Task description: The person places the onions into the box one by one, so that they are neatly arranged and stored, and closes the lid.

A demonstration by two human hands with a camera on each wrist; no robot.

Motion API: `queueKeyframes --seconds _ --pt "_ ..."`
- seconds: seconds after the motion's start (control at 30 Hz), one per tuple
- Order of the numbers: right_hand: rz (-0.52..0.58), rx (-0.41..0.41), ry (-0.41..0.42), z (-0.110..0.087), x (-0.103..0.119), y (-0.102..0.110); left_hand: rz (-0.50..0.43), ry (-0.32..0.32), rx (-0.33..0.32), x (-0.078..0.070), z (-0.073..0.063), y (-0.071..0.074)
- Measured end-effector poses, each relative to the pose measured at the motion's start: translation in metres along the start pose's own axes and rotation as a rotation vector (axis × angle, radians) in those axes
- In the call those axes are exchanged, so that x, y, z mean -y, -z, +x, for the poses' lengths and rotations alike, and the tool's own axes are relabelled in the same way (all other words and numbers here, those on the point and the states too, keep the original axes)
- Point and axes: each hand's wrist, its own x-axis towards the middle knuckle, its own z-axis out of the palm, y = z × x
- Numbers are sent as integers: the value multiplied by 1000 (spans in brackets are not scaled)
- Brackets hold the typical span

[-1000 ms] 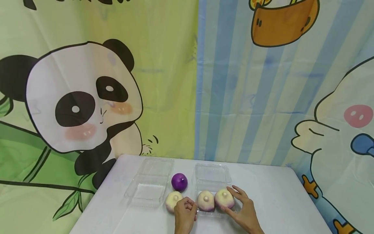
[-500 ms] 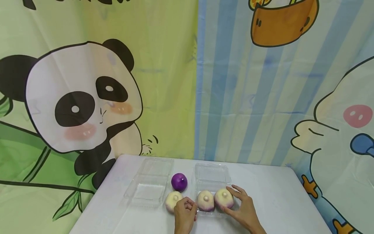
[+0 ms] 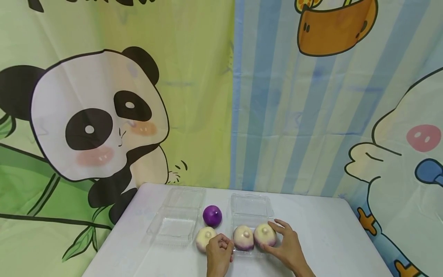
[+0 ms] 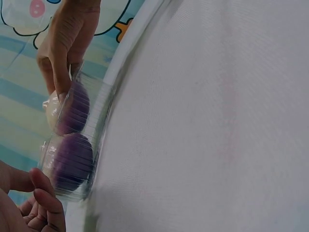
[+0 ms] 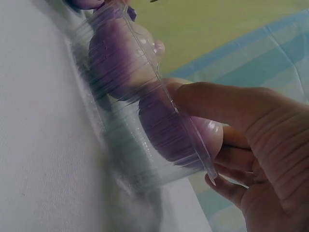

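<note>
Two cream-and-purple turnips sit side by side in the clear plastic clamshell box (image 3: 252, 211), their root nubs facing up. My right hand (image 3: 290, 248) grips the right turnip (image 3: 265, 234), thumb at its near side and fingers round its far right. In the right wrist view the thumb lies over the box rim against this turnip. The left turnip (image 3: 243, 237) stands next to it, touched by neither hand. My left hand (image 3: 219, 254) has curled fingers right at the box's left edge; I cannot tell whether they pinch it. Another turnip (image 3: 205, 237) lies partly behind that hand.
A glossy purple ball-shaped thing (image 3: 212, 216) rests between the boxes. At left a second clear clamshell box (image 3: 176, 227) stands with its lid folded back. The white table (image 3: 322, 227) meets a cartoon-printed cloth (image 3: 197, 96) at the back.
The right turnip's nub has tipped slightly to the left, and my right hand has shifted a little with it. The left hand has stayed in place.
</note>
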Motion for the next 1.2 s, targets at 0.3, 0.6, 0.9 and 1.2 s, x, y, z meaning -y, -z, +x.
queueKeyframes --seconds 0.3,0.6,0.9,1.2 --pt "-84 12 13 3 -1 -9 -10 -8 3 2 -2 -1" --pt "-76 35 20 4 1 -6 -21 -13 -1 1 -2 0" --pt "-62 47 -32 5 3 0 -21 11 11 2 1 0" --pt "21 -140 118 8 -5 2 -20 18 23 2 1 1"
